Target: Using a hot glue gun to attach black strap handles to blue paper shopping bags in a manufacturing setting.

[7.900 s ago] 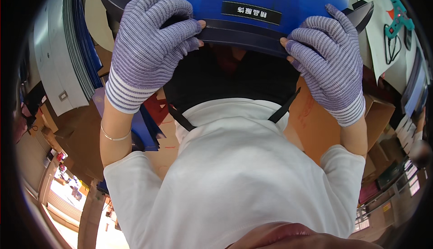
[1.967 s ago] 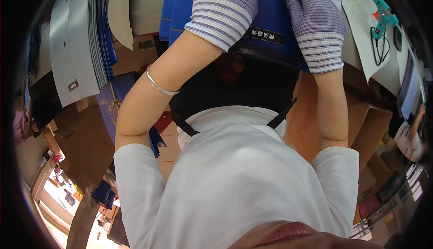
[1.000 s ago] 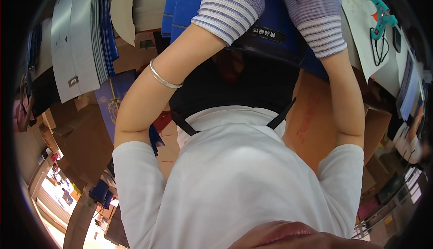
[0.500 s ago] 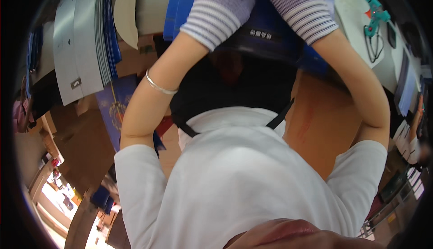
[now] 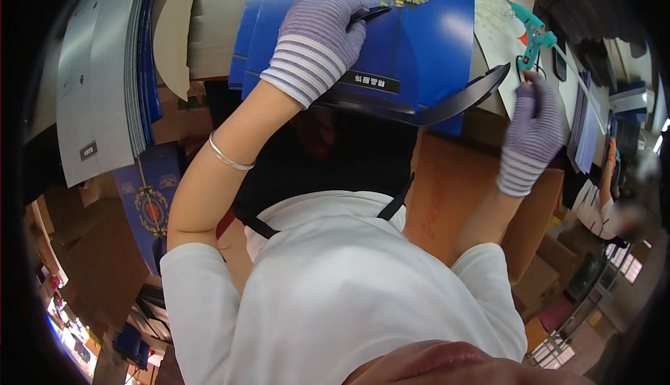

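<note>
A blue printed board with a gold and red emblem lies in front of me, on top of similar blue sheets. My left hand, in a purple-and-white striped glove, rests on it. Its fingers are closed round a black strip, whose pointed end sticks out past them. A longer stretch of dark, curved band runs along the board's near edge and lifts at the right; whether both are one piece I cannot tell. My right hand, gloved alike, has its fingers apart just below the handle of a teal glue gun.
Grey boards with blue edges are stacked at the left. Below them hangs a blue emblem sheet. A brown carton stands below the table at the right. A dark phone-like object lies beside the glue gun. Another person is at the far right.
My right hand has left the board and swung right to the glue gun. My left hand has shifted slightly down. The emblem and the dark band now show.
</note>
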{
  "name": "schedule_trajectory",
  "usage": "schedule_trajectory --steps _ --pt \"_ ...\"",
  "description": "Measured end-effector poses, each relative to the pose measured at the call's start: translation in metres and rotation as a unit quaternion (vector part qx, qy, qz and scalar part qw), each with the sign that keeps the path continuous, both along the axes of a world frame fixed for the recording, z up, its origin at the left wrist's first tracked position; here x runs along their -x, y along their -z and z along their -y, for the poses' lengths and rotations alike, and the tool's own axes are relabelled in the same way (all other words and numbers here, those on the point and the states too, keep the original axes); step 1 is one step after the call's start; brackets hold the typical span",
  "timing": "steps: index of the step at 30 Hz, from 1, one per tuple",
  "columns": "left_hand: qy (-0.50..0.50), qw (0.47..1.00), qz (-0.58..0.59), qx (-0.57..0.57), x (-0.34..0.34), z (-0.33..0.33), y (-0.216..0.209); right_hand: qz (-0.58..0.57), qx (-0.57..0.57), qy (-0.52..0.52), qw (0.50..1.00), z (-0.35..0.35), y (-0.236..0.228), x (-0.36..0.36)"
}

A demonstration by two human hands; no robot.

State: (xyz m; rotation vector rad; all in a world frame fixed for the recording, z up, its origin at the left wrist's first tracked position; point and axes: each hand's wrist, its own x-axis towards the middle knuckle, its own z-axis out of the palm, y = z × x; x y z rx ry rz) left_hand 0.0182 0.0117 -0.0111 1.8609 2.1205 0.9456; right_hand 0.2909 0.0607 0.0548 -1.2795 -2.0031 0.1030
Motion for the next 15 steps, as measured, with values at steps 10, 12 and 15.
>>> schedule_trajectory --steps 10,12,15 --pt "0.003 0.993 -0.073 -0.096 -0.006 -0.001 -0.001 0.009 0.110 -0.153 0.982 0.005 0.050 0.069" --pt "-0.024 0.992 -0.071 -0.101 -0.007 -0.002 -0.001 0.003 0.093 -0.170 0.981 0.001 0.051 0.069" --pt "-0.004 0.995 -0.063 -0.080 -0.007 -0.004 -0.002 0.076 0.111 -0.125 0.983 0.005 0.040 0.074"
